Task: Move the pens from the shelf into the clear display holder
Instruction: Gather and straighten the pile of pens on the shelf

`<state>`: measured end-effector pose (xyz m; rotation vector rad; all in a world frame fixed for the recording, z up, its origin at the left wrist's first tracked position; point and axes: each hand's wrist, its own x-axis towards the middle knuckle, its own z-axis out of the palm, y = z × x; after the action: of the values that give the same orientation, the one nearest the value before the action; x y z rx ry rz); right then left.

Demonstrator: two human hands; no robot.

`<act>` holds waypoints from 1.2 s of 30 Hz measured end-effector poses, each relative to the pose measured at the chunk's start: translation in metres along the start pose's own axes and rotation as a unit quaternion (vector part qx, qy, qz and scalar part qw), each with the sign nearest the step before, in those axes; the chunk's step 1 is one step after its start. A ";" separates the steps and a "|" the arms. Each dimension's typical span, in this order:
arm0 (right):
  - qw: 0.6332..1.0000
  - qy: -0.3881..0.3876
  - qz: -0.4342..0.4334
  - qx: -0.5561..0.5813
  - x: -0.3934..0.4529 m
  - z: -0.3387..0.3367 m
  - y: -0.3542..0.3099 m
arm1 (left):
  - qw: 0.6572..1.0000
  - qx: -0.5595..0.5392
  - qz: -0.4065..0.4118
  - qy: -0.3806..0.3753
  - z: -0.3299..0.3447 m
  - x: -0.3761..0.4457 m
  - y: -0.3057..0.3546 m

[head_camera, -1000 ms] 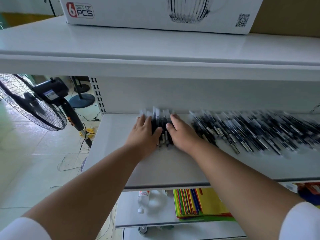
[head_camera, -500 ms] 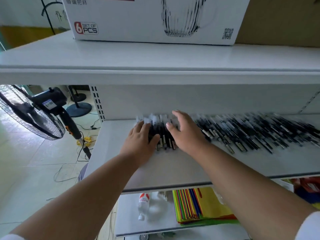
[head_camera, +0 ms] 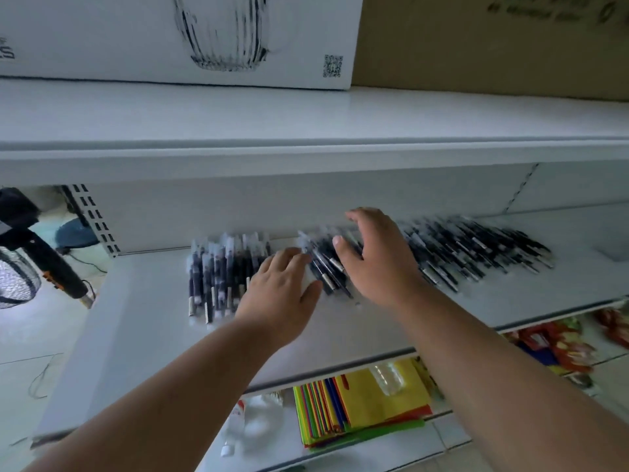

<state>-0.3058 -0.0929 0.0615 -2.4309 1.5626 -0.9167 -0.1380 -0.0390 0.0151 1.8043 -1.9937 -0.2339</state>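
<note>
One QR code (head_camera: 333, 65), box (head_camera: 102, 35)

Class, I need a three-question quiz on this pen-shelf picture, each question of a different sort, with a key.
1. True or false: the left hand grips a pen.
2. The right hand reaches over: A) loose pens B) the white box C) the coloured folders
3. Fill in: the tidy group of pens lies to the ___ of both hands.

Key: 1 false; 2 A; 3 left.
</note>
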 end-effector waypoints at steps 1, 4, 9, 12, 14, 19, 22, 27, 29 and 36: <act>1.000 0.000 -0.001 -0.004 0.002 -0.004 0.011 | 1.000 0.001 -0.001 -0.002 0.003 0.005 0.006; 1.000 -0.007 -0.004 -0.012 0.011 -0.017 0.044 | 1.000 -0.006 -0.023 -0.012 0.016 0.023 0.023; 0.999 -0.038 -0.006 -0.008 0.031 -0.031 0.090 | 0.993 0.012 -0.112 -0.034 0.042 0.045 0.048; 0.998 -0.061 -0.010 0.010 0.039 -0.026 0.110 | 0.986 0.018 -0.160 -0.040 0.054 0.053 0.059; 0.996 -0.088 -0.011 0.016 0.042 -0.018 0.123 | 0.980 0.013 -0.194 -0.044 0.062 0.058 0.063; 0.981 -0.186 0.045 0.029 0.035 0.006 0.144 | 0.975 0.010 -0.218 -0.032 0.073 0.068 0.073; 0.973 -0.212 0.062 0.065 0.035 0.018 0.146 | 0.980 0.013 -0.199 -0.027 0.076 0.072 0.077; 0.974 -0.217 0.038 0.045 0.036 0.008 0.160 | 0.973 -0.014 -0.231 -0.001 0.071 0.072 0.075; 0.972 -0.234 0.024 0.004 0.032 0.010 0.161 | 0.971 -0.008 -0.240 -0.016 0.074 0.076 0.077; 0.972 -0.226 0.038 0.051 0.039 0.003 0.152 | 0.974 -0.040 -0.225 -0.009 0.075 0.085 0.076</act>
<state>-0.4131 -0.1979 0.0152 -2.2765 1.3901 -0.3777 -0.2428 -0.1243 -0.0029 2.1839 -1.5355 -0.4604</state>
